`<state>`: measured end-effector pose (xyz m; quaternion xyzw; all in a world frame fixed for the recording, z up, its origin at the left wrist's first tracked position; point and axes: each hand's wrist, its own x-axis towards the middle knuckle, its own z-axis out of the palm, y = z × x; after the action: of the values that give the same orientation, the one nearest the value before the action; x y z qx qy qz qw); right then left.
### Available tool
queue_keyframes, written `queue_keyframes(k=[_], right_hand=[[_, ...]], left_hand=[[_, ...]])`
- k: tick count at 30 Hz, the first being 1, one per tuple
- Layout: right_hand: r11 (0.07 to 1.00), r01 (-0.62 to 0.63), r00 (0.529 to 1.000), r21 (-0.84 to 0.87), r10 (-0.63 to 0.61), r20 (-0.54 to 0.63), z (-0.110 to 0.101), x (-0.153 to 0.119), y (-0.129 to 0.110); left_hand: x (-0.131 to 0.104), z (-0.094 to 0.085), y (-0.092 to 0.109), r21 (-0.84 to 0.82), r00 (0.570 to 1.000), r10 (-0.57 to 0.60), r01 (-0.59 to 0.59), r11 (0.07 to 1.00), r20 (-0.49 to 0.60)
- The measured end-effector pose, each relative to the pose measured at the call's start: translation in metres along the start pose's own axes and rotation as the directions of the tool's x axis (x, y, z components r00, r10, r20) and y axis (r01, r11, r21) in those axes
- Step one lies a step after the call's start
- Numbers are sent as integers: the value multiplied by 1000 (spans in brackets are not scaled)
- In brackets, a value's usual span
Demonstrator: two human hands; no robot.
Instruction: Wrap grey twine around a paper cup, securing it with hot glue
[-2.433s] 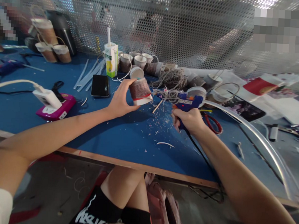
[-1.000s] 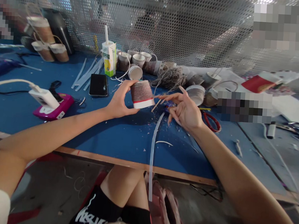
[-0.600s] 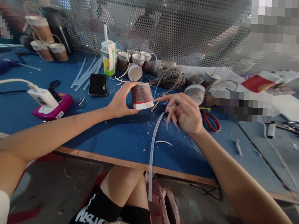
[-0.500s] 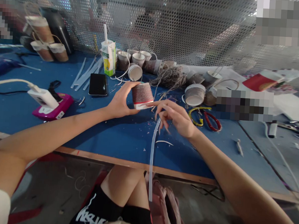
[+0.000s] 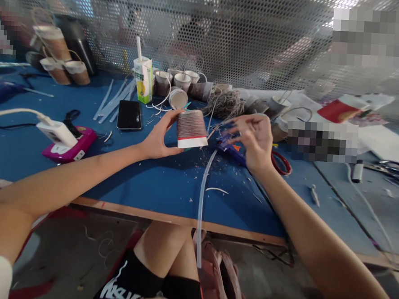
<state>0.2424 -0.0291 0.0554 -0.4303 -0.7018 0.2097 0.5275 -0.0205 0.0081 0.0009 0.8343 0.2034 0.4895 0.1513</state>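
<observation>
My left hand (image 5: 162, 136) is closed around a paper cup (image 5: 192, 128), thumb below and fingers behind it. Brown-grey cord wraps most of the cup, leaving a red line and a white band at its lower end. My right hand (image 5: 254, 137) is raised to the right of the cup, apart from it, its fingers loosely bent and spread with nothing visible between them. Just under that hand lies a blue glue gun (image 5: 231, 152), partly hidden by it. A long clear glue stick (image 5: 202, 204) runs from the gun over the table's front edge.
A tangle of cord (image 5: 224, 101) and several cups stand along the perforated metal screen (image 5: 246, 44). A black phone (image 5: 130, 115), a drink carton (image 5: 143, 80) and a magenta power strip (image 5: 81, 142) are on the left. Red-handled scissors (image 5: 281, 162) lie at right.
My right hand has moved away from the cup, up and to the right, and its fingers have spread. The glue gun beneath now shows more. My left hand still holds the cup, tilted slightly differently.
</observation>
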Motion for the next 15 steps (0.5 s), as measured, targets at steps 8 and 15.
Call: queue_keyframes(k=[8, 15], right_hand=[[861, 424, 849, -281, -271, 453, 16, -6, 4], [901, 354, 880, -251, -231, 414, 21, -9, 11]], left_hand=[[4, 0, -1, -31, 988, 87, -84, 996, 129], [1, 3, 10, 79, 992, 69, -78, 994, 108]])
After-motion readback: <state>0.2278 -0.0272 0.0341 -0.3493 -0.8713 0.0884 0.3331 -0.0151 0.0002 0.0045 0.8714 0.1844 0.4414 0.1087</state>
